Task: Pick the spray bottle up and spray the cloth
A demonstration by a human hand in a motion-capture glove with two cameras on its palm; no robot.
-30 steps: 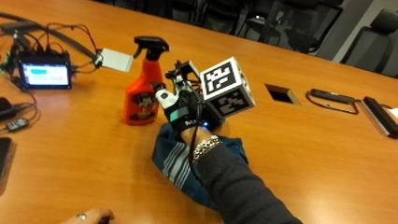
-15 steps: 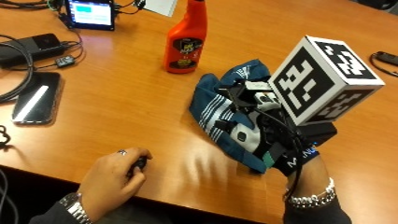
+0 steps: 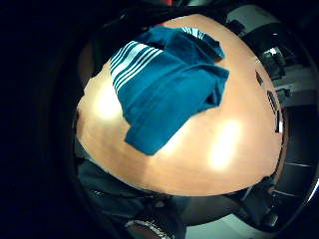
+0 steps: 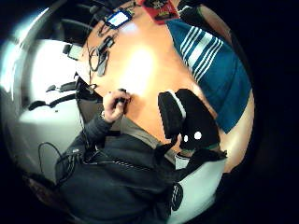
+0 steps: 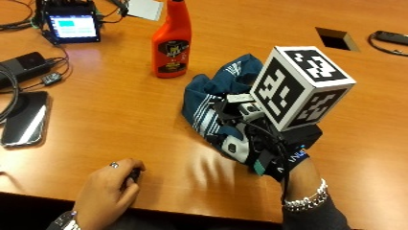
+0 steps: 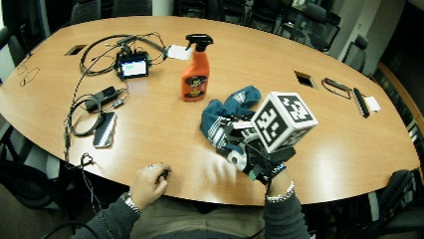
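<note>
Beyond the cloth, far-left of my gloved right hand: spray bottle, upright, ungripped; finger state cannot be told.

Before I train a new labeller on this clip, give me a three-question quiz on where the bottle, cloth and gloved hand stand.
1. True or false: the right hand grips the bottle.
2. Multiple choice: where is the cloth? A) draped over the bottle B) lying crumpled on the table C) under the phone
3. Fill in: the bare hand rests on the table's near ____.

Key: 1. False; the bottle stands upright, apart from the hand, which is above the cloth. 2. B. 3. edge.
</note>
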